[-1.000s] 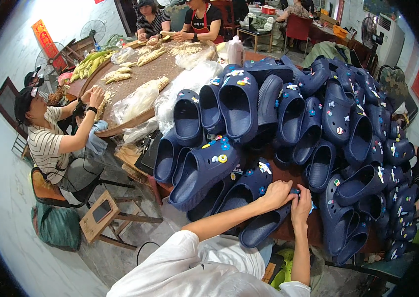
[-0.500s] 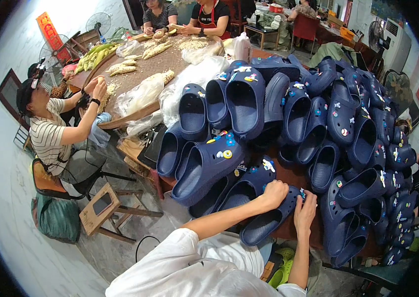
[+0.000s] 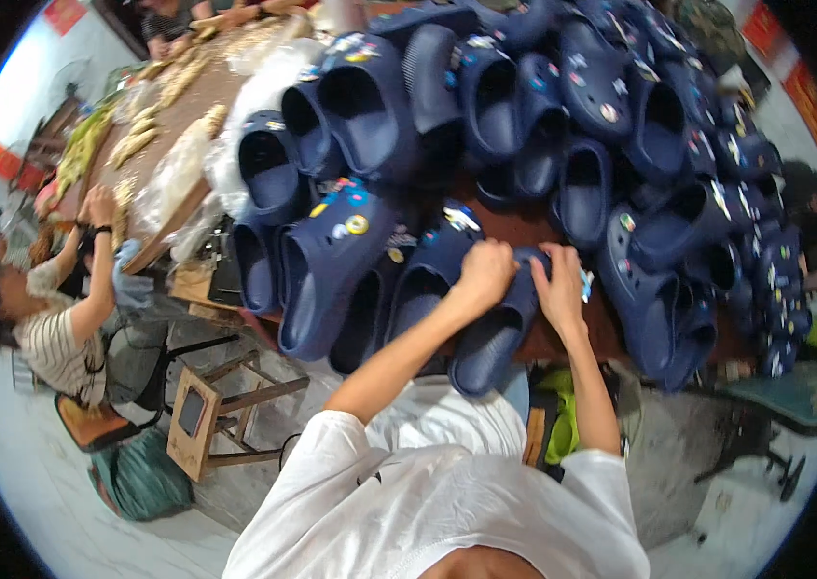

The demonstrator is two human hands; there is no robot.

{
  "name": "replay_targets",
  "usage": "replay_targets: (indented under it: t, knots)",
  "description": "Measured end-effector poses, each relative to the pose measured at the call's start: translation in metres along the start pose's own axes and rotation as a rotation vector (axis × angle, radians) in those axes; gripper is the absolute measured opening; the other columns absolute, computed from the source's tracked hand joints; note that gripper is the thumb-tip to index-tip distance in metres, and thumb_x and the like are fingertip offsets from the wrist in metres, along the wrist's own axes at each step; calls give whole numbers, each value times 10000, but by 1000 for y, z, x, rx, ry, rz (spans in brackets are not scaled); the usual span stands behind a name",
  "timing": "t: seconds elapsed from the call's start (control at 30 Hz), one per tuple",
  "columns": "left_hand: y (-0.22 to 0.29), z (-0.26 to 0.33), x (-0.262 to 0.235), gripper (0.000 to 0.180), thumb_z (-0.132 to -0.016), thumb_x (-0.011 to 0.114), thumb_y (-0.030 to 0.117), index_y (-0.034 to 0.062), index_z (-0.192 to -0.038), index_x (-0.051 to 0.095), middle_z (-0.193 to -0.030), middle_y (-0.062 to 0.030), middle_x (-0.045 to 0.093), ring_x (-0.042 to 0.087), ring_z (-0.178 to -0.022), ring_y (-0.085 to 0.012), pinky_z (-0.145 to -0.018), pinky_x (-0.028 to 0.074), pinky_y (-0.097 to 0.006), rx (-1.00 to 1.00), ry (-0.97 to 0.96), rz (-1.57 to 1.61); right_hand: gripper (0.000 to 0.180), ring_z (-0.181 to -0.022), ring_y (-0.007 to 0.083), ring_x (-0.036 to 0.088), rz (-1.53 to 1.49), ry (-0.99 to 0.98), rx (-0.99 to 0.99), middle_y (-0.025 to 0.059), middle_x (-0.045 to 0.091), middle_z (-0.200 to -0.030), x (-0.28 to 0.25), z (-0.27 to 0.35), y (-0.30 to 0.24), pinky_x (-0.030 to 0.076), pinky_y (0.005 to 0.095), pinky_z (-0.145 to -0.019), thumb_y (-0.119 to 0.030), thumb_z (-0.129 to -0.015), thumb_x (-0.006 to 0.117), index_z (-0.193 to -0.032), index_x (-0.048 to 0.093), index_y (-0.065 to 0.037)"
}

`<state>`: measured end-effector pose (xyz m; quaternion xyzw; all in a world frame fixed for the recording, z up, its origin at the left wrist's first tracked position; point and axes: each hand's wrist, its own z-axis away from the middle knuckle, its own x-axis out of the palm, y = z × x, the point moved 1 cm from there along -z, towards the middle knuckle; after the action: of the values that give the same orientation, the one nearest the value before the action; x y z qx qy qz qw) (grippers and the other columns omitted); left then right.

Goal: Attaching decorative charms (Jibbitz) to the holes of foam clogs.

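Note:
At the near edge of the table, a navy foam clog [image 3: 493,349] points its toe away from me, with its heel end toward my body. My left hand [image 3: 485,276] is closed on the left side of its upper, fingers curled. Around the right side of the toe my right hand [image 3: 559,289] grips the same clog, its thumb on top. A small light-blue and white charm [image 3: 586,285] shows just beside my right fingers. Immediately left stands another navy clog [image 3: 425,289] with a white charm on its upper. What my left fingertips press on is hidden.
A large pile of navy clogs [image 3: 611,106] with colourful charms covers the table ahead and to the right. Clear plastic bags [image 3: 172,183] and corn lie on a round tray at the left, where a co-worker [image 3: 61,323] sits. A wooden stool [image 3: 198,410] stands at lower left.
The view has tilted down and shifted right, so the clogs sit higher and further left. Both hands stay on the same clog; my right hand now lies further over its toe.

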<state>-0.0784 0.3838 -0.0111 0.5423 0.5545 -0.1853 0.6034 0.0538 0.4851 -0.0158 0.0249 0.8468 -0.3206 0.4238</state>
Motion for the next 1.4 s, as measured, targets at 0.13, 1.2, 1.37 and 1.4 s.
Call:
replay_targets:
  t: [0.13, 1.2, 1.37, 1.4]
  knots:
    - [1, -1, 8, 215, -797, 729, 177, -25, -804, 657, -821, -212, 667, 674, -795, -365, -733, 553, -453, 59, 84, -19, 283, -986, 402, 544, 23, 11, 29, 190, 548, -1039, 4, 1, 3, 451, 464, -854, -186, -887, 674, -1114, 583, -41]
    - [-12, -13, -32, 456, -791, 785, 313, 28, -1136, 696, -863, -177, 727, 712, -723, -295, -702, 552, -377, 21, 1, 333, 184, -930, 348, 603, 104, -16, 13, 150, 642, -1001, -18, 3, 14, 480, 439, -818, -91, -913, 596, -1089, 633, -50]
    - [-2, 7, -69, 469, -727, 809, 393, 84, -1068, 717, -884, -121, 720, 650, -951, -323, -838, 500, -427, 100, -298, -91, 240, -1002, 363, 587, 132, -22, -5, 157, 635, -1060, -25, 7, 15, 475, 440, -873, -70, -910, 576, -1141, 629, -30]
    - [-2, 13, -69, 469, -727, 809, 393, 84, -1068, 717, -884, -121, 720, 650, -951, -323, -838, 500, -427, 96, -296, -92, 240, -1002, 363, 587, 129, -23, -8, 157, 635, -1060, -27, 1, 5, 475, 440, -873, -70, -910, 576, -1141, 629, -30]
